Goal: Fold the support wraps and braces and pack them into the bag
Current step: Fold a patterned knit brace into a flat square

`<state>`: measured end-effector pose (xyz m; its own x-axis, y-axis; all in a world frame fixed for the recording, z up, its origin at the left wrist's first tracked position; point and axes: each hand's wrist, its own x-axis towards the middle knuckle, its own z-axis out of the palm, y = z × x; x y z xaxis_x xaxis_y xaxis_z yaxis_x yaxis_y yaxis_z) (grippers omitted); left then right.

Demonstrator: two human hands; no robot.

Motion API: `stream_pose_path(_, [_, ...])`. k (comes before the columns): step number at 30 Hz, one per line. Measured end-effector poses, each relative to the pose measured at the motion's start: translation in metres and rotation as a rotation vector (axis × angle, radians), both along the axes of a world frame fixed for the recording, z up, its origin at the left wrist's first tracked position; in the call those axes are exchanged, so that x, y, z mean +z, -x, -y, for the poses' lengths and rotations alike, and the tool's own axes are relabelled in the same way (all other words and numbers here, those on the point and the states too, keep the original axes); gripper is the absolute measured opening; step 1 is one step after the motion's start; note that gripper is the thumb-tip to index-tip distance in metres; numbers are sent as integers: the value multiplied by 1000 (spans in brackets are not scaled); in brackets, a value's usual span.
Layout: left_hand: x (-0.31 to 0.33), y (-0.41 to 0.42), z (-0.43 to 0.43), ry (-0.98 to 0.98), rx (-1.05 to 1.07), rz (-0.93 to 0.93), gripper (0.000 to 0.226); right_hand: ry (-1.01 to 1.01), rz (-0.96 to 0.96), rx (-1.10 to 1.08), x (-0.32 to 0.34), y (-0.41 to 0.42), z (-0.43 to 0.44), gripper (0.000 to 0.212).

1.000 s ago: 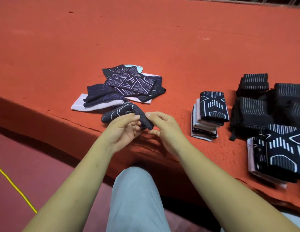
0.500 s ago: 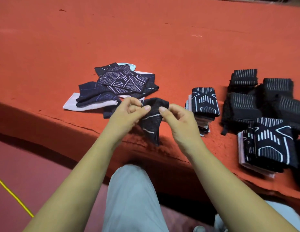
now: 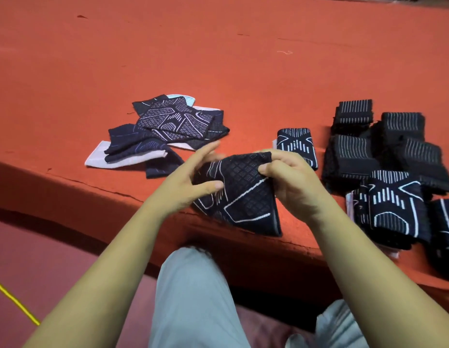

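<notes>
The red felt-covered table [image 3: 243, 59] carries folded stacks [image 3: 394, 151] on the right and a loose pile [image 3: 173, 126] of unfolded pieces on the left. Between them, above the near edge, hangs the knit brace [image 3: 243, 194], its top edge spanning both hands and its long corner pointing down and right. The right hand [image 3: 291, 182], nearer the stacks, pinches the upper right corner. The left hand [image 3: 183, 187] is blurred and seems to pinch the left edge under its thumb.

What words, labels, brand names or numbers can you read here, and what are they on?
None readable. The held brace, the unfolded pile and the folded stacks show only white line and grid patterns, no letters or numbers. The red surface bears no print.
</notes>
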<state>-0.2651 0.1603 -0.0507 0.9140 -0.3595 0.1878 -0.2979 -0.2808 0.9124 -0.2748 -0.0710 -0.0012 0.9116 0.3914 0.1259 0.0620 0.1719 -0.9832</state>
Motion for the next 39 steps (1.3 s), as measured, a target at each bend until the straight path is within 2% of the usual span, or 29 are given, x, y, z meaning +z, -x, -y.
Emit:
stream_pose_path(3, [6,-1,8,-62,32,20,37,57,-1,-80,6,-3,-1,11])
stream_pose_path(5, [9,-3,13,67,141,-10,28,147,32,-168,9,-3,0,9])
stream_pose_path(7, [11,-6,15,231,237,-56,10,214,38,-170,11,-1,2,8])
stream_pose_path(10, [15,-6,9,188,222,-103,12,329,39,-261,13,-3,5,10])
stream_pose_path(13, [24,-4,0,74,84,-133,13,433,122,-433,23,-15,2,17])
stream_pose_path(18, [28,-15,-18,39,-21,-293,24,555,288,-534,54,-41,-16,19])
stream_pose_path(19, [26,-16,-21,44,-52,-338,28,568,318,-548,60,-47,-18,21])
stream_pose_path(21, [23,-15,-23,216,-105,-435,40,668,393,-555,69,-60,-22,24])
stream_pose_path(23, [16,-14,-20,387,-53,-490,41,826,455,-558,68,-76,-27,20])
stream_pose_path(25, [0,-14,-12,404,54,-526,35,1013,503,-588,60,-88,-36,22])
stream_pose_path(27, [-23,-14,-1,378,184,-593,33,1188,571,-600,42,-90,-44,35])
stream_pose_path(29, [-37,-13,6,404,351,-656,27,1217,649,-495,17,-79,-52,43])
stream_pose_path(31, [-38,-12,9,423,480,-638,15,1142,619,-222,-16,-59,-54,48])
stream_pose_path(33, [-35,-8,9,360,501,-573,38,1130,573,-6,-50,-35,-46,55])
stream_pose_path(35, [-37,-4,2,198,403,-426,63,1133,598,65,-78,-18,-33,57])
stream_pose_path(37, [-41,-1,-8,-76,281,-214,70,1104,613,68,-97,-8,-20,57])
stream_pose_path(39, [-49,2,-20,-388,219,0,62,1063,608,36,-108,-5,-10,49])
